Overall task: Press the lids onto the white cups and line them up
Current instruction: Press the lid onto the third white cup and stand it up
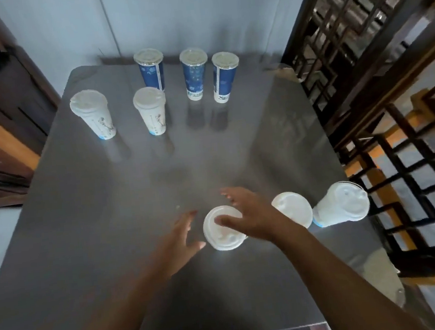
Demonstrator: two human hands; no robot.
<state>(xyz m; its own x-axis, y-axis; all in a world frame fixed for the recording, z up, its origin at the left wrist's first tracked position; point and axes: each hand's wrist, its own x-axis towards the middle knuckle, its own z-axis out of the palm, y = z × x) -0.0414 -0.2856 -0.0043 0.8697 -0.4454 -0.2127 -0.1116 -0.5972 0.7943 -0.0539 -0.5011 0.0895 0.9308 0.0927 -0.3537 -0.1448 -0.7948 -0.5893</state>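
White lidded cup (223,228) sits between both hands: right hand (247,215) spread open, thumb over the lid; left hand (180,235) open, just beside it.

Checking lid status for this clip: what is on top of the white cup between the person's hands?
A white lid covers the near white cup; the right hand reaches over it, thumb on the lid. The left hand is open beside it. The cup's contents are hidden.

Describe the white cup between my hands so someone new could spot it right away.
Start at the grey table and go to its near edge, where three white lidded cups stand. Take the leftmost cup. Unlike its two neighbours, it sits between the open left hand and right hand.
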